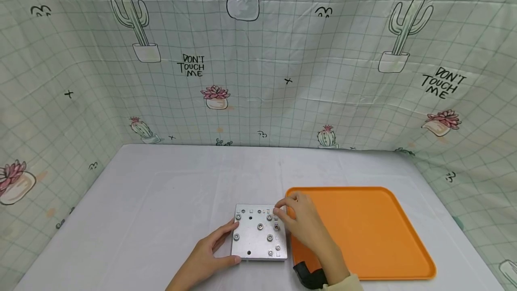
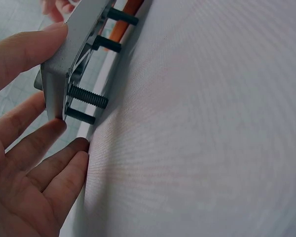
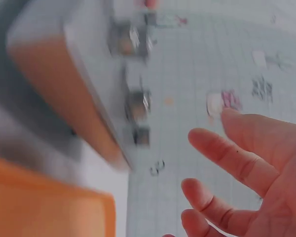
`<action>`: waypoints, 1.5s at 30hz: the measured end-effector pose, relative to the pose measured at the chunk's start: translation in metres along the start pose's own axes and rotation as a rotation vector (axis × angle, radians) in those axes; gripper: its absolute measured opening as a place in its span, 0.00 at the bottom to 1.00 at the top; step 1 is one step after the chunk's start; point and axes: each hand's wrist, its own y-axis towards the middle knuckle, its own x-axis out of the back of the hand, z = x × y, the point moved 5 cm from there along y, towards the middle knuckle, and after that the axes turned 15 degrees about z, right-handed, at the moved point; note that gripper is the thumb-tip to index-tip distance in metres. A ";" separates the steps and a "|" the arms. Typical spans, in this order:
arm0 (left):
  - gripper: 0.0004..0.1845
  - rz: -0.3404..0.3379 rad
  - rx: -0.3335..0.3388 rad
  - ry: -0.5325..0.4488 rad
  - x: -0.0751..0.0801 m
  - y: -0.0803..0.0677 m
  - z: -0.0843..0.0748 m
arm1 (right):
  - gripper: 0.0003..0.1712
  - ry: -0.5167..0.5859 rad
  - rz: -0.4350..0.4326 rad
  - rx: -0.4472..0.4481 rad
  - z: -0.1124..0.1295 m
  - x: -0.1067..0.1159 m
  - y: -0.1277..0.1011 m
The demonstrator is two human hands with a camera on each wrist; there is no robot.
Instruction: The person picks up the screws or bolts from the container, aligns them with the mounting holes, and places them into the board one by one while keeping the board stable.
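A silver metal plate (image 1: 248, 229) lies on the white table, with several socket-head screws (image 1: 260, 227) standing in it and several bare holes. My left hand (image 1: 210, 255) holds the plate by its left side, thumb at the near left corner and fingers along the left edge. Threaded screw shanks (image 2: 89, 96) stick out beneath the plate in the left wrist view. Over the plate's far right corner hovers my right hand (image 1: 303, 219), fingers bent and parted. The right wrist view shows its fingers (image 3: 232, 158) apart from the blurred plate, with nothing seen between them.
An orange tray (image 1: 363, 232) lies right of the plate, partly under my right forearm. A black strap (image 1: 310, 276) is on the right wrist. Behind the table hangs a checked cloth (image 1: 258, 66) printed with cacti, which also runs along both sides.
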 end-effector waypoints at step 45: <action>0.37 -0.007 0.007 0.004 0.000 0.000 0.000 | 0.10 -0.080 0.182 -0.289 -0.072 0.010 -0.010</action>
